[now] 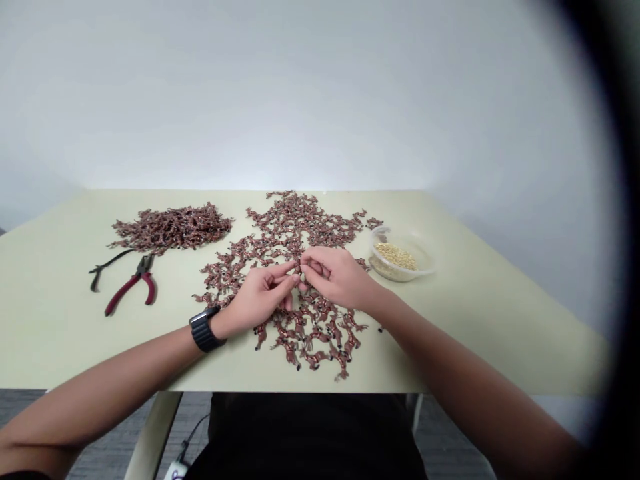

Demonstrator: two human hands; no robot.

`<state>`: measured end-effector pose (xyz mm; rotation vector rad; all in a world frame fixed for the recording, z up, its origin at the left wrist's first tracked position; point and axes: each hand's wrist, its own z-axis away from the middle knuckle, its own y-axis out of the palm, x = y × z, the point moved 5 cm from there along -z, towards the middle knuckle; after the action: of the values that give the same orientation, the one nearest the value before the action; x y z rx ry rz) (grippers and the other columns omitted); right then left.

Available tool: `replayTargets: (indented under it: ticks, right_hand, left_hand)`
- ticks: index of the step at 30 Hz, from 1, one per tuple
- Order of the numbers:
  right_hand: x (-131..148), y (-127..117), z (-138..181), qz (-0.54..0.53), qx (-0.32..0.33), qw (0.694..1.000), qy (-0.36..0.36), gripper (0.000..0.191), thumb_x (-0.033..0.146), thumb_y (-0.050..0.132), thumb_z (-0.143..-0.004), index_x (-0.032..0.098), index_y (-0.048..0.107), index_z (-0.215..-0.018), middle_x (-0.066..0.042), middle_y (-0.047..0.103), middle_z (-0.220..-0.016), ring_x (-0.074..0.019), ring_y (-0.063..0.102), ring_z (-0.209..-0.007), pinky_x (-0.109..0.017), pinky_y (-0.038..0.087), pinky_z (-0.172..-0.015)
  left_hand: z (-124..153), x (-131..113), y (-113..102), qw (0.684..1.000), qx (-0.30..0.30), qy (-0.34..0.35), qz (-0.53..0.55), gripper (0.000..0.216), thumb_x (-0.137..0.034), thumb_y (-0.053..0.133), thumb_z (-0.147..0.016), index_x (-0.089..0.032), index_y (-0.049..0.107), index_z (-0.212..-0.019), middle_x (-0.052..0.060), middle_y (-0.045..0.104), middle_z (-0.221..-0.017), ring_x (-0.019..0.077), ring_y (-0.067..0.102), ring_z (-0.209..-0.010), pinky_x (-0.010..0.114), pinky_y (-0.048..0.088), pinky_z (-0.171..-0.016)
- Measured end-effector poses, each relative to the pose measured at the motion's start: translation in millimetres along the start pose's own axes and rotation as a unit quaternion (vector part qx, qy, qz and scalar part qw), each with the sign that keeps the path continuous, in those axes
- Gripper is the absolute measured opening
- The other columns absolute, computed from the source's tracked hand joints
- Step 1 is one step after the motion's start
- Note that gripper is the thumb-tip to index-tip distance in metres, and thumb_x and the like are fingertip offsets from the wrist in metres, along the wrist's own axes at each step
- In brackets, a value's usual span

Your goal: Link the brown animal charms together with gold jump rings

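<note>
My left hand [263, 293], with a dark watch on its wrist, is closed in a pinch on a small brown deer figure [298, 268]. Close against it, my right hand [340, 277] pinches at the same spot, thumb and forefinger together; whatever lies in that pinch is too small to make out. Below and around both hands spread many loose deer figures [327, 330], brown with dark hooves. Part of this spread is hidden by my hands.
Farther left lies a heaped pile of brown figures [173, 227]. In front of it rest red-handled pliers [131, 287] and a thin black tool [107, 262]. A clear plastic tub [425, 269] of small gold pieces stands right of my hands. The pale table [500, 320] meets a wall behind.
</note>
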<state>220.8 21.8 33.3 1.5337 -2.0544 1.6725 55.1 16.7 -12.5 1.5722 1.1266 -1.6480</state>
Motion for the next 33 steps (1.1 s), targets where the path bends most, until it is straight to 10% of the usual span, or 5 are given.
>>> replayTargets:
  ticks: [4, 8, 14, 24, 33]
  right_hand:
    - [4.5, 2.5, 0.4, 0.022, 0.009, 0.999, -0.034, 0.019, 0.024, 0.046, -0.099, 0.02, 0.057, -0.083, -0.003, 0.059, -0.079, -0.0161, 0.051, -0.072, -0.03, 0.037, -0.068]
    - [-6.2, 10.0, 1.6, -0.072, 0.025, 0.994, 0.079, 0.022, 0.031, 0.049, -0.099, 0.021, 0.058, -0.081, -0.001, 0.06, -0.071, -0.0131, 0.047, -0.058, -0.028, 0.034, -0.057]
    - [-26.0, 26.4, 4.9, -0.33, 0.099, 0.911, 0.227, 0.027, 0.047, 0.062, -0.092, 0.021, 0.061, -0.086, 0.005, 0.046, -0.06, -0.0088, 0.033, -0.047, -0.024, 0.026, -0.046]
    - [0.1, 9.7, 1.2, 0.03, 0.024, 0.999, -0.028, 0.028, 0.026, 0.044, -0.103, 0.019, 0.055, -0.078, -0.003, 0.06, -0.08, -0.0163, 0.054, -0.075, -0.03, 0.039, -0.071]
    - [-18.2, -8.5, -0.8, 0.053, 0.004, 0.993, 0.107, 0.041, 0.039, 0.033, -0.106, 0.019, 0.057, -0.08, -0.002, 0.061, -0.071, -0.0151, 0.053, -0.063, -0.028, 0.035, -0.061]
  left_hand:
    - [0.2, -3.5, 1.7, 1.0, 0.016, -0.002, -0.009, 0.047, -0.046, 0.062, -0.095, -0.013, 0.067, -0.128, 0.008, 0.076, -0.089, 0.0109, 0.062, -0.056, 0.021, 0.051, -0.053]
    - [2.9, -8.2, -0.4, 0.996, 0.004, 0.028, -0.084, 0.044, -0.044, 0.057, -0.099, -0.013, 0.068, -0.128, 0.001, 0.069, -0.067, 0.012, 0.062, -0.056, 0.021, 0.049, -0.055]
    - [7.7, -19.2, -3.3, 0.961, -0.016, 0.115, -0.251, 0.033, -0.038, 0.056, -0.099, -0.015, 0.072, -0.117, 0.001, 0.069, -0.067, 0.0108, 0.057, -0.056, 0.021, 0.044, -0.057]
    - [-0.2, -4.0, 1.6, 0.999, 0.049, -0.012, 0.017, 0.044, -0.046, 0.059, -0.098, -0.009, 0.071, -0.118, 0.004, 0.066, -0.06, 0.0123, 0.059, -0.053, 0.021, 0.046, -0.053]
    - [-4.2, 8.7, -7.9, 0.999, -0.034, -0.004, 0.038, 0.048, -0.044, 0.064, -0.095, -0.014, 0.059, -0.132, 0.009, 0.076, -0.093, 0.0126, 0.065, -0.06, 0.025, 0.054, -0.058]
